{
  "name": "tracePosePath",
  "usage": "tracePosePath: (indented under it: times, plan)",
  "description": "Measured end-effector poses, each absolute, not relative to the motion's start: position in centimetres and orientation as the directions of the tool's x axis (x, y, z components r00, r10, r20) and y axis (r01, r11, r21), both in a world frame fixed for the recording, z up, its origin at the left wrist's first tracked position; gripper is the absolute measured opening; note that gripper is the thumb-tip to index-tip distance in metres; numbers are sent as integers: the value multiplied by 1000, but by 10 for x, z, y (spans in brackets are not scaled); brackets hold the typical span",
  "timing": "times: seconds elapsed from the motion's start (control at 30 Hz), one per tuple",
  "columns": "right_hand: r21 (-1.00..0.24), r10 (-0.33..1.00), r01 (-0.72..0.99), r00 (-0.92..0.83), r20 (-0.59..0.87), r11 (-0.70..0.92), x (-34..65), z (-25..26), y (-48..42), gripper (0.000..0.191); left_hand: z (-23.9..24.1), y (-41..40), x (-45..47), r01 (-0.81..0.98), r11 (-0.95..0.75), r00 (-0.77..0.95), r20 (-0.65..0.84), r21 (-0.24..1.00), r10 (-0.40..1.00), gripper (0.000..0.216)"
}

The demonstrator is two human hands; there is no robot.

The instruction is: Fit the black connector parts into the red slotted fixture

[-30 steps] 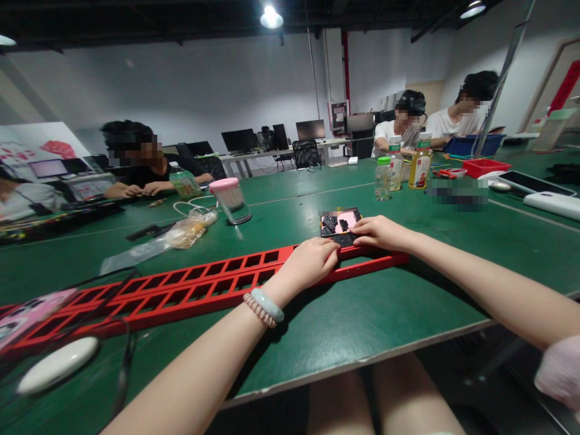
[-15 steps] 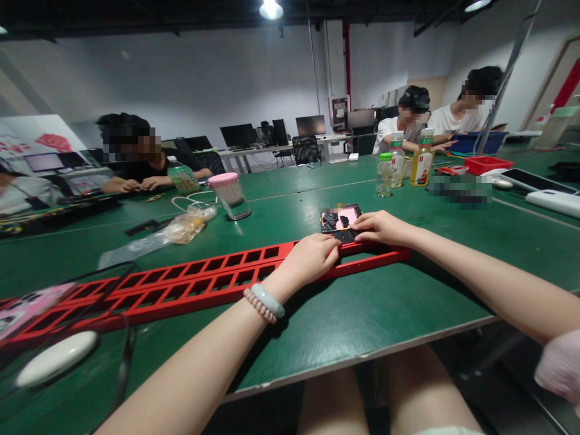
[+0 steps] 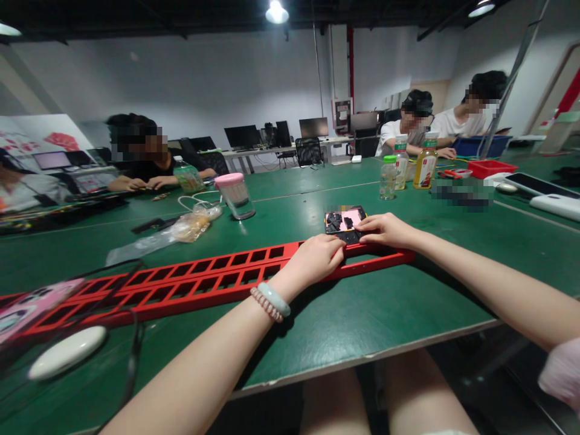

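Note:
A long red rack (image 3: 217,279) with two rows of rectangular openings lies across the green table. At its right part, the curled fingers of my left hand (image 3: 317,257) press on the rack, a bracelet and a beaded band on that wrist. My right hand (image 3: 388,231) is opposite, its fingers drawn together close to the rack's far edge. Between both sets of fingertips is a small black part (image 3: 352,237); whether either hand grips it cannot be made out. Just behind sits a shallow dark-edged box (image 3: 347,214) with a pink bottom and several black pieces in it.
A jar with a pink lid (image 3: 235,196), a plastic bag (image 3: 181,232) and several bottles (image 3: 425,166) stand or lie beyond the rack. A white oval object (image 3: 67,352), black cables and a pink patterned item (image 3: 34,311) are at left. Other people sit across the table.
The view has shifted slightly, so everything appears a little to the right. My hands stay at the same spot by the small black part, with hardly any finger movement.

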State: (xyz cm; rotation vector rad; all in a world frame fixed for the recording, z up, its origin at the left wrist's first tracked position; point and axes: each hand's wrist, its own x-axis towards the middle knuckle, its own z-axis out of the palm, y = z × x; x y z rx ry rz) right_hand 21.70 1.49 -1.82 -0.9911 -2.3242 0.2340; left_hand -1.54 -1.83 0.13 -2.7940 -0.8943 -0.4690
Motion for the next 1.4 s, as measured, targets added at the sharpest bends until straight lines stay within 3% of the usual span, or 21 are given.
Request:
tracePosePath:
  times: [0.8, 1.4]
  plan:
    - [-355, 701, 612, -543, 461, 707, 219, -22, 17, 29, -2, -16, -14, 587, -808, 767, 360, -58, 531, 27]
    - [-476, 773, 610, -471, 426, 634, 218, -20, 18, 31, 1, -17, -15, 596, -802, 763, 344, -47, 547, 26]
